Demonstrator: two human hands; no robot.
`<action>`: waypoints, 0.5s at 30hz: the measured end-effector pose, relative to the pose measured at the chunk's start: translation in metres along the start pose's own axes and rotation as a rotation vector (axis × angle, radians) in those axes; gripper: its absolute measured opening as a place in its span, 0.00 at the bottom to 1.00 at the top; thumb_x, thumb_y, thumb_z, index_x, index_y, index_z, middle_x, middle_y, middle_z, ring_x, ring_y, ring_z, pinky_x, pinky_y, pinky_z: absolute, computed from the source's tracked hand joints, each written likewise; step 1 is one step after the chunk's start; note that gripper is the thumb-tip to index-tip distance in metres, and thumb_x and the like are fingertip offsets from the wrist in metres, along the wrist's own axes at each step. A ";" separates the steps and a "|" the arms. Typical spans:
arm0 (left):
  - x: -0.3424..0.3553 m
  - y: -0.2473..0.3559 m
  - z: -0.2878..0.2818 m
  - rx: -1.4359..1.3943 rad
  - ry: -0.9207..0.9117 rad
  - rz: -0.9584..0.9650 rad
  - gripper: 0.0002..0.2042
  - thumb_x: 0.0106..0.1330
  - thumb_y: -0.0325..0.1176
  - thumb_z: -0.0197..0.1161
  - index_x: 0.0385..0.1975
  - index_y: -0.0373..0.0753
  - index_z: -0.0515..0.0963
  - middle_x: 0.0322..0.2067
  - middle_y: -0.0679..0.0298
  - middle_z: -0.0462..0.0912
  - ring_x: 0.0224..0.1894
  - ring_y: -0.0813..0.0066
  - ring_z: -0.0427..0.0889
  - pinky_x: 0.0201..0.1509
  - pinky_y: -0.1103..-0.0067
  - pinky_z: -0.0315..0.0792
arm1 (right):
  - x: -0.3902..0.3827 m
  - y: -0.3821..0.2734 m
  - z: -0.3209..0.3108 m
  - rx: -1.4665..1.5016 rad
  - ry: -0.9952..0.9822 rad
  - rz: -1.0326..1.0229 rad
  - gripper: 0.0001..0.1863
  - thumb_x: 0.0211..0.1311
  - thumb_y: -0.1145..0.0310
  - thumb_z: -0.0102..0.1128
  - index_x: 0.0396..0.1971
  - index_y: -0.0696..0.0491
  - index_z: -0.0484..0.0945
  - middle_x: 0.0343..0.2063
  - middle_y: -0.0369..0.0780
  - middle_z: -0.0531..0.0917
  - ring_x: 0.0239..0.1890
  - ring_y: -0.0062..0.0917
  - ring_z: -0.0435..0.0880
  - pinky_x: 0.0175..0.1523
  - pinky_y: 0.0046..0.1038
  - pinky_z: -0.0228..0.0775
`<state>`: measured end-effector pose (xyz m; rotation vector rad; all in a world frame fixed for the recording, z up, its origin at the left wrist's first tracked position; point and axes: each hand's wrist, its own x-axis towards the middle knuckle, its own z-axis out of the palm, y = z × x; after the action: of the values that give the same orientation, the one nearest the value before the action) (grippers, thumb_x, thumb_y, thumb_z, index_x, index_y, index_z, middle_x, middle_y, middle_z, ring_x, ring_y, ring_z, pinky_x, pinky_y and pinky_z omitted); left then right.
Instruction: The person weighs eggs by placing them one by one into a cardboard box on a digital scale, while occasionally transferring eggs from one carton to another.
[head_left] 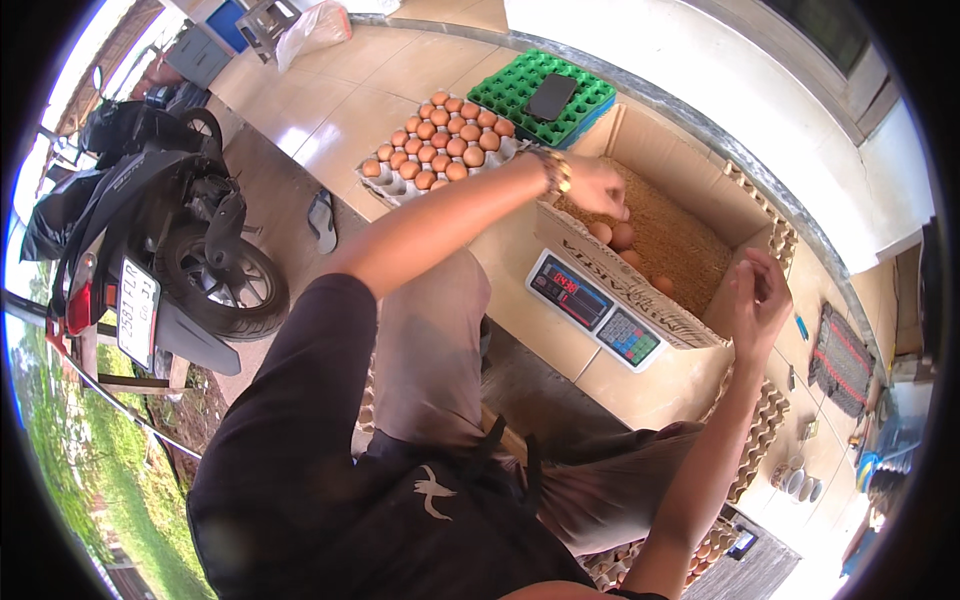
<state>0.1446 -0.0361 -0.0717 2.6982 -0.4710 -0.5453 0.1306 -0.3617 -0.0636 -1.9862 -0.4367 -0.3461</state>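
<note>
Eggs (pixel 622 236) lie in the box (pixel 690 180); left fingers (pixel 618 196) near, grip unclear; right fingers (pixel 767 264) loosely curled, apart.

Tiled flr (pixel 632 388) w/ scale (pixel 594 311), tray (pixel 397 184)

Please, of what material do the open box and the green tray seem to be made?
Open box: probably cardboard with a dull finish, judging by its brown inner walls and printed outer side. Green tray: likely moulded plastic, perhaps slightly glossy, suggested by its even bright colour and regular cups.
</note>
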 end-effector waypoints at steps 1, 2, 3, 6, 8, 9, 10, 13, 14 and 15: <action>-0.028 -0.021 -0.014 -0.236 0.104 0.175 0.22 0.70 0.52 0.55 0.49 0.39 0.79 0.45 0.57 0.84 0.48 0.66 0.82 0.53 0.72 0.75 | -0.002 -0.006 0.004 0.010 -0.014 0.010 0.10 0.63 0.74 0.58 0.42 0.62 0.80 0.28 0.39 0.83 0.28 0.18 0.80 0.34 0.19 0.71; -0.062 -0.033 -0.026 -0.624 0.146 0.143 0.17 0.73 0.45 0.53 0.48 0.37 0.78 0.44 0.58 0.84 0.47 0.71 0.82 0.50 0.77 0.77 | -0.005 -0.009 0.004 0.001 -0.019 0.008 0.10 0.64 0.74 0.58 0.42 0.61 0.80 0.27 0.39 0.83 0.28 0.17 0.80 0.34 0.19 0.72; -0.099 -0.048 -0.039 -0.865 0.220 0.109 0.15 0.74 0.43 0.52 0.46 0.37 0.77 0.42 0.59 0.83 0.46 0.73 0.82 0.49 0.79 0.78 | -0.006 -0.012 0.002 -0.010 -0.020 0.001 0.10 0.64 0.74 0.57 0.43 0.61 0.79 0.27 0.39 0.83 0.28 0.17 0.80 0.34 0.19 0.72; -0.191 -0.153 -0.013 -1.290 0.726 0.015 0.13 0.73 0.41 0.54 0.44 0.39 0.77 0.38 0.61 0.83 0.44 0.75 0.83 0.44 0.79 0.78 | -0.007 -0.019 0.006 -0.007 -0.036 -0.001 0.10 0.65 0.74 0.56 0.43 0.61 0.79 0.27 0.38 0.82 0.28 0.16 0.80 0.34 0.18 0.71; -0.220 -0.214 0.038 -0.886 0.899 -0.433 0.12 0.69 0.42 0.59 0.43 0.40 0.77 0.38 0.61 0.83 0.41 0.74 0.83 0.44 0.79 0.76 | -0.004 -0.016 0.009 -0.016 -0.031 0.005 0.10 0.65 0.74 0.56 0.43 0.61 0.79 0.26 0.38 0.82 0.28 0.15 0.79 0.34 0.18 0.71; -0.227 -0.235 0.075 -0.647 0.942 -0.494 0.13 0.66 0.42 0.62 0.40 0.40 0.76 0.37 0.61 0.82 0.41 0.70 0.82 0.44 0.74 0.76 | -0.003 -0.013 0.013 -0.007 -0.052 0.003 0.09 0.65 0.74 0.57 0.43 0.61 0.79 0.26 0.37 0.82 0.28 0.15 0.79 0.34 0.19 0.71; -0.227 -0.244 0.106 -0.409 0.970 -0.539 0.13 0.63 0.43 0.65 0.37 0.40 0.76 0.36 0.61 0.81 0.40 0.67 0.82 0.43 0.69 0.76 | -0.002 -0.008 0.015 -0.007 -0.065 0.004 0.09 0.65 0.75 0.57 0.42 0.61 0.79 0.26 0.37 0.82 0.28 0.16 0.79 0.34 0.19 0.71; -0.202 -0.217 0.156 -0.002 1.171 -0.588 0.13 0.58 0.43 0.67 0.35 0.43 0.77 0.38 0.60 0.79 0.44 0.57 0.78 0.48 0.66 0.73 | -0.002 -0.002 0.026 -0.017 -0.078 0.020 0.09 0.64 0.75 0.57 0.42 0.62 0.80 0.26 0.37 0.82 0.28 0.16 0.79 0.36 0.19 0.71; -0.196 -0.210 0.157 0.012 1.144 -0.616 0.12 0.58 0.43 0.67 0.35 0.44 0.77 0.40 0.60 0.79 0.45 0.55 0.76 0.49 0.66 0.72 | -0.003 -0.003 0.031 -0.014 -0.089 0.029 0.09 0.64 0.75 0.57 0.41 0.62 0.80 0.26 0.37 0.81 0.28 0.16 0.79 0.36 0.20 0.71; -0.190 -0.204 0.156 0.024 1.115 -0.642 0.12 0.57 0.43 0.67 0.35 0.45 0.77 0.41 0.60 0.78 0.47 0.53 0.75 0.50 0.66 0.71 | -0.003 -0.005 0.033 -0.026 -0.113 0.043 0.09 0.64 0.75 0.58 0.40 0.62 0.80 0.26 0.38 0.81 0.29 0.16 0.79 0.37 0.21 0.72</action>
<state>-0.0366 0.1755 -0.2286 2.6126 0.6867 0.8326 0.1271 -0.3308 -0.0753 -2.0443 -0.4620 -0.2148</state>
